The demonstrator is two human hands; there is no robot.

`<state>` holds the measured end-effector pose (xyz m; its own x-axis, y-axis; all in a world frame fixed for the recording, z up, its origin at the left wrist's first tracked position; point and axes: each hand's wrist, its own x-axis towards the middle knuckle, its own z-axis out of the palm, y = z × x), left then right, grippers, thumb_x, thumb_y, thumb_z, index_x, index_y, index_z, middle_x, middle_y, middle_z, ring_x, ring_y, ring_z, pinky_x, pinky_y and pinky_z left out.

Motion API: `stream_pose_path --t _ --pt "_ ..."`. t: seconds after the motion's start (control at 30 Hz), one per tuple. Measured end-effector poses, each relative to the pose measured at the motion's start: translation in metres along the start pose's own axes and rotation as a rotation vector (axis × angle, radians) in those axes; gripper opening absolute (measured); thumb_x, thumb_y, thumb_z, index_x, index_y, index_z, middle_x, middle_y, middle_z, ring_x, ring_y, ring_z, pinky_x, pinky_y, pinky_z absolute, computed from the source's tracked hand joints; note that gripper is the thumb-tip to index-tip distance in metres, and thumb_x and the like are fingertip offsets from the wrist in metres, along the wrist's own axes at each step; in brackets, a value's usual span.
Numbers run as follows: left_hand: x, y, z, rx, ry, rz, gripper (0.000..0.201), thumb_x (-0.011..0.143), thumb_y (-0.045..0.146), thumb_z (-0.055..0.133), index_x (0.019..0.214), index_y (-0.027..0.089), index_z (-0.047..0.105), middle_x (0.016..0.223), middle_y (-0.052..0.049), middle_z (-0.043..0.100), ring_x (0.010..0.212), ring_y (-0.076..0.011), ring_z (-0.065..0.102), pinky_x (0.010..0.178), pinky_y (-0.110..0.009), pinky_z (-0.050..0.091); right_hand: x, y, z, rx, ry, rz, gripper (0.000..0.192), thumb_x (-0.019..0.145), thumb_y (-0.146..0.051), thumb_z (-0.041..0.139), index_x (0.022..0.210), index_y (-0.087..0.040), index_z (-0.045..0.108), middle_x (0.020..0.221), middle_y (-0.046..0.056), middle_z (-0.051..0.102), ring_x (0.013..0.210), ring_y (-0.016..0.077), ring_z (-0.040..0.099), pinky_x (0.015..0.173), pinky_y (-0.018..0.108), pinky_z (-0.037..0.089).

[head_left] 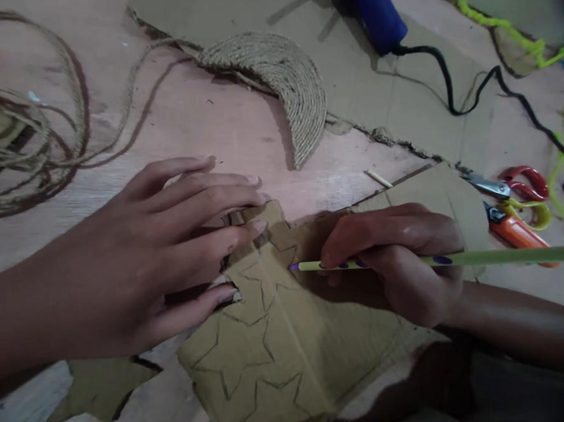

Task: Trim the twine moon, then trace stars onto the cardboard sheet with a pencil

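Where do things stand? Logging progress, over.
Left hand flat, pinning a star template on the cardboard. Right hand in a shut grip on the pencil, tip at the template's edge. Scissors off right, nothing in the way.

We found bare floor (219, 125) between twine coil (24, 144) and woven crescent (278, 77); scissors (514, 187) and cable (494, 83) blocked the right edge.

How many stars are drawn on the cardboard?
3 drawn stars show on the cardboard: one by the left hand, one lower left, one at the bottom edge. The right hand with the pencil may hide more.
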<state>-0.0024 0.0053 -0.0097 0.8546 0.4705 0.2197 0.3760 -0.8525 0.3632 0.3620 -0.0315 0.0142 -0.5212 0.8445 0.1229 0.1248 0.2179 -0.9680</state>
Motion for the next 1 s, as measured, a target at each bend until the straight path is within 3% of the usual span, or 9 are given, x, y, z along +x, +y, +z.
stream_pose_path --t 0.13,0.33,0.57,0.73,0.87,1.0 --pt "0.001 -0.001 0.001 -0.003 0.006 0.024 0.049 0.130 0.049 0.058 0.173 0.028 0.068 0.197 -0.005 0.066 0.187 -0.0288 0.063 0.173 -0.045 0.018 0.000 -0.002 -0.001 -0.008 0.001 -0.010 0.035 0.115 -0.005 0.064 0.107 -0.023 0.093 0.089 0.002 0.091 0.074 0.0166 0.086 0.066 0.025 0.066" --pt "-0.001 -0.001 0.003 -0.006 0.011 -0.003 0.049 0.128 0.053 0.058 0.173 0.035 0.068 0.198 -0.002 0.067 0.186 -0.0313 0.065 0.174 -0.053 0.025 0.000 -0.002 0.000 -0.015 -0.018 -0.001 0.034 0.114 -0.006 0.065 0.108 -0.023 0.094 0.090 0.003 0.092 0.074 0.0171 0.087 0.065 0.025 0.066" --pt "0.000 -0.003 0.001 -0.035 0.017 0.027 0.051 0.124 0.045 0.066 0.173 0.031 0.072 0.198 -0.007 0.067 0.186 -0.0339 0.064 0.175 -0.054 0.023 -0.006 0.002 0.000 0.115 0.128 0.027 0.033 0.112 -0.010 0.069 0.108 -0.024 0.099 0.090 0.003 0.093 0.073 0.0204 0.086 0.063 0.030 0.067" --pt "0.001 -0.002 0.000 -0.046 0.017 0.016 0.054 0.129 0.052 0.063 0.175 0.026 0.070 0.195 -0.006 0.070 0.186 -0.0309 0.065 0.174 -0.042 0.018 -0.008 0.007 0.000 0.103 0.159 -0.016 0.028 0.113 -0.014 0.073 0.110 -0.025 0.099 0.089 0.004 0.092 0.075 0.0228 0.085 0.066 0.034 0.067" --pt "0.000 -0.001 -0.002 -0.080 -0.004 -0.025 0.063 0.131 0.054 0.059 0.188 0.028 0.060 0.200 -0.001 0.066 0.190 -0.0281 0.060 0.173 -0.040 0.016 -0.002 0.008 0.010 0.119 0.296 -0.066 0.027 0.113 -0.020 0.073 0.110 -0.022 0.100 0.090 0.006 0.090 0.066 0.0212 0.081 0.060 0.035 0.061" --pt "0.000 -0.006 -0.007 -0.090 -0.059 -0.007 0.070 0.125 0.046 0.067 0.193 0.031 0.054 0.201 -0.006 0.065 0.190 -0.0343 0.060 0.173 -0.054 0.023 0.006 0.008 0.023 0.196 0.514 -0.064 0.024 0.117 -0.032 0.079 0.111 -0.023 0.100 0.095 0.004 0.085 0.059 0.0167 0.075 0.054 0.034 0.055"
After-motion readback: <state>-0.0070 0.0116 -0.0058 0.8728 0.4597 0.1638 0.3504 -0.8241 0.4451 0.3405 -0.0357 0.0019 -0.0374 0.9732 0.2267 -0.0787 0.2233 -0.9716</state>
